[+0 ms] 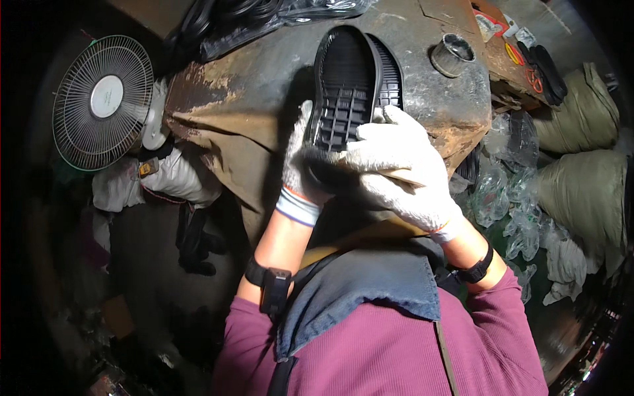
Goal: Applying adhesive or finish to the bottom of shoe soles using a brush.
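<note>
Sole [345, 63], black, gridded at its near half, lies directly ahead of the wearer at the near edge of the worn work surface [264, 76]. Its long axis runs away from the body, far end tipped slightly right. Both hands are at the near half; the far half extends beyond them. Left hand [297, 165], gloved, is clamped along the left edge. Right hand [404, 155], gloved, is curled around a pale slim piece [404, 175], with fingers over the right side. Second sole [391, 72] shows behind, just right, nearer the right hand; whether it is gripped cannot be told. Dark blur at the near end hides any contact there.
</note>
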`<action>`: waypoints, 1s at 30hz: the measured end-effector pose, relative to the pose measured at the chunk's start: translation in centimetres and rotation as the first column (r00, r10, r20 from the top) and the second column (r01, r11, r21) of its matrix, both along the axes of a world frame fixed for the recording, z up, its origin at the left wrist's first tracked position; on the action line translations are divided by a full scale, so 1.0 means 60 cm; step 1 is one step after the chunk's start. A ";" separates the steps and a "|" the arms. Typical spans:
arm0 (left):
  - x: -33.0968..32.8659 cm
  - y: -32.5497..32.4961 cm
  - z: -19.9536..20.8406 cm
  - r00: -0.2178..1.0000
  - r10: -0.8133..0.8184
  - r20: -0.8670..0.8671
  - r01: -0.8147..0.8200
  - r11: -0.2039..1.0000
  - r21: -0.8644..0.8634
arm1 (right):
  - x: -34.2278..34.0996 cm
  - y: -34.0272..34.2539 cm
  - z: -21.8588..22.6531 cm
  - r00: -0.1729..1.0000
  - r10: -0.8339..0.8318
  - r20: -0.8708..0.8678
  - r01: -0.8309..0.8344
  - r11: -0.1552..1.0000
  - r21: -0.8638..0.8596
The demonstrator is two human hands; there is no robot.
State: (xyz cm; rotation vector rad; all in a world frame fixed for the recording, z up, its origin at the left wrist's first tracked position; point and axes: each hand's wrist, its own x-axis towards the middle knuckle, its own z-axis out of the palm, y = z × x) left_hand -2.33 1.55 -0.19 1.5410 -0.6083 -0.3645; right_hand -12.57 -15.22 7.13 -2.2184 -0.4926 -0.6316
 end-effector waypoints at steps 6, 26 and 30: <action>0.074 0.032 0.033 0.453 -0.781 -0.429 0.050 0.503 -0.863 | -0.012 -0.011 0.016 0.993 0.116 -0.023 -0.118 0.987 -0.113; 0.049 0.101 -0.019 0.888 -0.049 0.458 0.012 0.996 0.083 | 0.062 0.016 0.014 0.960 -0.190 -0.207 0.209 0.975 0.072; 0.028 0.097 0.002 0.998 -0.058 0.031 0.057 0.998 0.008 | 0.127 -0.056 -0.009 0.926 -0.365 -0.095 0.369 0.929 0.028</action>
